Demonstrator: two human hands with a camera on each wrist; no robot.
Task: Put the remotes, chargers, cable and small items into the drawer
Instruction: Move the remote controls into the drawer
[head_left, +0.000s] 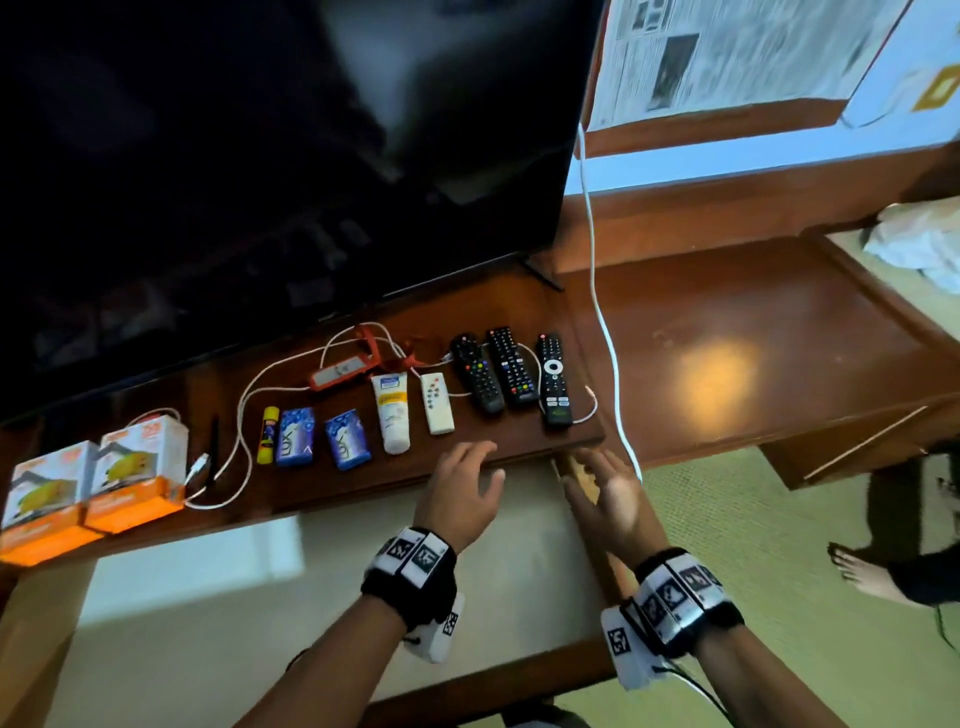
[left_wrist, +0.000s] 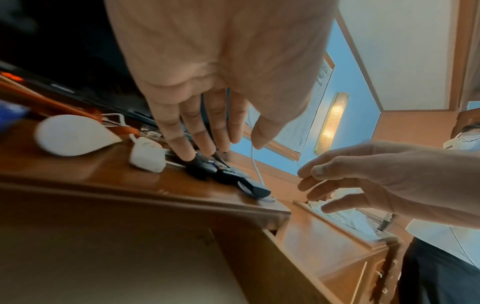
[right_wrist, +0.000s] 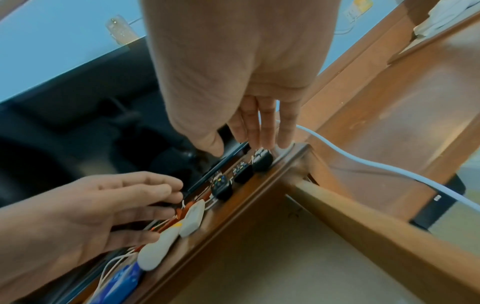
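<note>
Three black remotes (head_left: 511, 369) lie side by side on the wooden cabinet top (head_left: 519, 291), with a small white remote (head_left: 437, 396) to their left. Further left are a white tube (head_left: 392, 410), two blue soap bars (head_left: 296, 436), a yellow glue stick (head_left: 268, 434), an orange-cased device (head_left: 340, 371) and a looping white cable (head_left: 240, 431). Below the top, the drawer (head_left: 337, 597) stands pulled out with a pale bare floor. My left hand (head_left: 480, 462) hovers open over the front edge, just before the white remote. My right hand (head_left: 597, 478) is open above the drawer's right wall, holding nothing.
A large dark TV (head_left: 260, 156) stands behind the items. Two orange boxes (head_left: 93, 483) and a black pen (head_left: 213, 447) sit at the far left. A thick white cord (head_left: 602, 312) hangs past the cabinet's right end. A lower wooden desk (head_left: 727, 353) lies to the right, near someone's bare foot (head_left: 857, 569).
</note>
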